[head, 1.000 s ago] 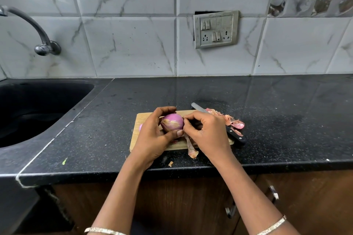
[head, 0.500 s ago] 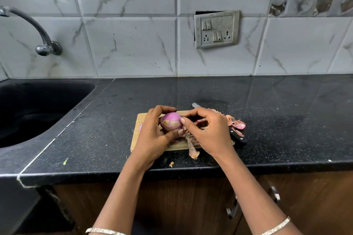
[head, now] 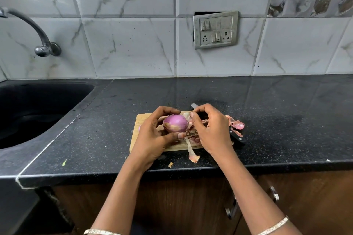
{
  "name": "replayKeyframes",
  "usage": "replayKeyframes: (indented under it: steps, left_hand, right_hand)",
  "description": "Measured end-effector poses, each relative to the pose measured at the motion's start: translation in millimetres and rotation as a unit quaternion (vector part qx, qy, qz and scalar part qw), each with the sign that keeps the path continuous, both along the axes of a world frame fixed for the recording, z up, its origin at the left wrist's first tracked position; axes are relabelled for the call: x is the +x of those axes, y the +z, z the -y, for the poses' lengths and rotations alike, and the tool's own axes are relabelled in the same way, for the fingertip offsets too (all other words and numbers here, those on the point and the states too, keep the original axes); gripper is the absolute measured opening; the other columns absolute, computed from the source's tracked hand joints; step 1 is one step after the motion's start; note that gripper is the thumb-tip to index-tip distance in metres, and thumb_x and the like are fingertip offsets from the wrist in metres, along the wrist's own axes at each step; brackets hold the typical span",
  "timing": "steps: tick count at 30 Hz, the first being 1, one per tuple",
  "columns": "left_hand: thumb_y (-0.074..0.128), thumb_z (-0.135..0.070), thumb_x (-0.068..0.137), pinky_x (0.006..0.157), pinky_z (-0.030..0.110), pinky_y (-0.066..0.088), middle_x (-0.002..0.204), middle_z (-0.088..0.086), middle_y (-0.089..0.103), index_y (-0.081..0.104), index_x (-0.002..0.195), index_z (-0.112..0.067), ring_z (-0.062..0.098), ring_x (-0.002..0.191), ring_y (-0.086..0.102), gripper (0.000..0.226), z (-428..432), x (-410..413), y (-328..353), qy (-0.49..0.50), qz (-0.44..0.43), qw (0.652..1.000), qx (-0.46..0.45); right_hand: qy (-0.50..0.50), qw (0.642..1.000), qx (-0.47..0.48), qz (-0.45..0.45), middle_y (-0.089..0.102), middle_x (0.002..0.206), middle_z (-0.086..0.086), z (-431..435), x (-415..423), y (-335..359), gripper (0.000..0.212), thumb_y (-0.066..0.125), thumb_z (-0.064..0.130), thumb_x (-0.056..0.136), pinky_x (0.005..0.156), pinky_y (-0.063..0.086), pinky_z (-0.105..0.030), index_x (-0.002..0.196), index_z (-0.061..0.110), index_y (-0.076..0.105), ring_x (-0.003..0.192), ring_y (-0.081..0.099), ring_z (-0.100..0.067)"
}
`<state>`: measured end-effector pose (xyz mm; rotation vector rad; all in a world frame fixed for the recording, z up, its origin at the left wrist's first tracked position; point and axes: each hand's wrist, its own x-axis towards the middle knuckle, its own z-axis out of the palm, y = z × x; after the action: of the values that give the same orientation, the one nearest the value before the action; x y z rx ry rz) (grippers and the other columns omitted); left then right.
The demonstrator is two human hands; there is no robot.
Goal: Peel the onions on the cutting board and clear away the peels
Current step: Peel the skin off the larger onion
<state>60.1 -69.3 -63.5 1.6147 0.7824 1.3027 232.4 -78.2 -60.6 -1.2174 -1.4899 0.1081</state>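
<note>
Right hand (head: 212, 129) has risen, pinching peel (head: 188, 115) at the onion (head: 174, 123) gripped by left hand (head: 152, 135).

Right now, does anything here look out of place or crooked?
Yes. The switch plate on the wall sits tilted, with a dark gap showing along its top edge. Onion peels have spilled past the right end of the cutting board onto the counter, and one strip trails over its front edge.

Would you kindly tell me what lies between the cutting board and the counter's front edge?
In the head view, a long peel strip trails off the cutting board onto the counter, with a small peel scrap beside it.
</note>
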Motion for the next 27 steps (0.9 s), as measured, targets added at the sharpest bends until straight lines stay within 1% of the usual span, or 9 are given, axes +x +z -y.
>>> replayKeyframes:
  steps: [5, 9, 11, 14, 16, 20, 22, 24, 27]
  left_hand:
    - [0.085, 0.015, 0.065, 0.082, 0.042, 0.063, 0.12, 0.005, 0.067, 0.063, 0.108, -0.013, 0.029, 0.11, 0.066, 0.056, -3.1, -0.7, -3.1, -0.001, 0.012, 1.0, -0.009]
    - [0.088, 0.006, 0.059, 0.09, 0.051, 0.06, 0.119, 0.006, 0.065, 0.063, 0.103, -0.022, 0.033, 0.114, 0.064, 0.058, -4.5, -0.1, -4.8, 0.02, -0.015, 1.0, 0.007]
    - [0.086, 0.002, 0.059, 0.09, 0.056, 0.058, 0.118, 0.002, 0.065, 0.062, 0.101, -0.026, 0.036, 0.112, 0.064, 0.056, -4.0, 0.1, -3.8, 0.023, -0.019, 1.0, 0.008]
    - [0.085, 0.013, 0.062, 0.087, 0.058, 0.058, 0.112, 0.0, 0.064, 0.059, 0.101, -0.02, 0.033, 0.109, 0.065, 0.057, -4.0, 0.0, -2.4, 0.026, -0.016, 0.999, 0.018]
    - [0.084, 0.018, 0.064, 0.087, 0.057, 0.058, 0.109, 0.002, 0.064, 0.058, 0.101, -0.015, 0.032, 0.106, 0.064, 0.056, -4.5, -1.1, -3.0, 0.033, -0.021, 0.999, 0.028]
    - [0.085, 0.011, 0.063, 0.089, 0.06, 0.057, 0.107, -0.001, 0.066, 0.058, 0.099, -0.019, 0.032, 0.106, 0.065, 0.055, -5.7, -2.3, -3.6, 0.038, -0.034, 0.998, 0.03]
    - [0.084, 0.005, 0.061, 0.09, 0.061, 0.056, 0.108, 0.0, 0.066, 0.058, 0.097, -0.024, 0.033, 0.107, 0.066, 0.053, -6.0, -2.1, -3.9, 0.03, -0.03, 0.999, 0.026]
    - [0.082, 0.006, 0.061, 0.091, 0.063, 0.055, 0.11, 0.001, 0.065, 0.058, 0.097, -0.026, 0.038, 0.108, 0.065, 0.054, -6.6, -1.5, -5.0, 0.02, -0.026, 0.999, 0.024]
    - [0.083, 0.002, 0.06, 0.094, 0.06, 0.055, 0.114, 0.0, 0.063, 0.057, 0.101, -0.03, 0.034, 0.113, 0.063, 0.058, -8.9, -0.7, -7.6, 0.017, -0.029, 0.999, 0.025]
  right_hand:
    - [-0.004, 1.0, -0.003, 0.004, 0.068, 0.086, 0.003, 0.5, -0.3, -0.7, 0.003, 0.066, 0.014, 0.095, 0.065, 0.044, -0.009, 0.091, 0.015, 0.065, 0.081, 0.064, -0.012]
    - [-0.005, 1.0, -0.008, 0.003, 0.068, 0.085, 0.004, 0.5, 0.0, -0.7, 0.002, 0.064, 0.016, 0.096, 0.068, 0.05, -0.02, 0.094, 0.015, 0.064, 0.08, 0.064, -0.011]
    - [-0.004, 1.0, -0.008, -0.003, 0.069, 0.084, 0.006, 1.0, -0.4, -0.2, 0.002, 0.065, 0.016, 0.096, 0.068, 0.051, -0.021, 0.094, 0.016, 0.065, 0.079, 0.065, -0.009]
    - [0.042, 0.997, -0.021, -0.059, 0.071, 0.087, 0.01, 3.4, -1.0, 2.2, 0.005, 0.069, 0.014, 0.092, 0.072, 0.054, -0.02, 0.096, 0.018, 0.068, 0.082, 0.067, -0.006]
    - [0.087, 0.992, -0.034, -0.081, 0.073, 0.093, 0.01, 4.8, -1.3, 3.5, 0.011, 0.073, 0.017, 0.09, 0.076, 0.057, -0.024, 0.101, 0.017, 0.071, 0.087, 0.069, -0.006]
    - [0.108, 0.992, -0.053, -0.046, 0.074, 0.1, 0.011, 5.6, -3.2, 3.3, 0.026, 0.077, 0.021, 0.087, 0.078, 0.061, -0.035, 0.113, 0.02, 0.072, 0.092, 0.07, -0.005]
    - [0.107, 0.992, -0.051, -0.036, 0.074, 0.102, 0.011, 4.3, -2.9, 3.0, 0.027, 0.076, 0.02, 0.089, 0.08, 0.06, -0.034, 0.115, 0.022, 0.072, 0.094, 0.07, -0.004]
    - [0.109, 0.992, -0.049, -0.032, 0.075, 0.097, 0.011, 2.5, -2.1, 2.6, 0.016, 0.073, 0.02, 0.091, 0.079, 0.059, -0.032, 0.107, 0.02, 0.075, 0.092, 0.07, -0.004]
    - [0.095, 0.994, -0.048, -0.014, 0.073, 0.089, 0.009, 1.0, -1.2, 0.7, 0.003, 0.071, 0.019, 0.092, 0.078, 0.052, -0.019, 0.092, 0.016, 0.073, 0.09, 0.066, -0.003]
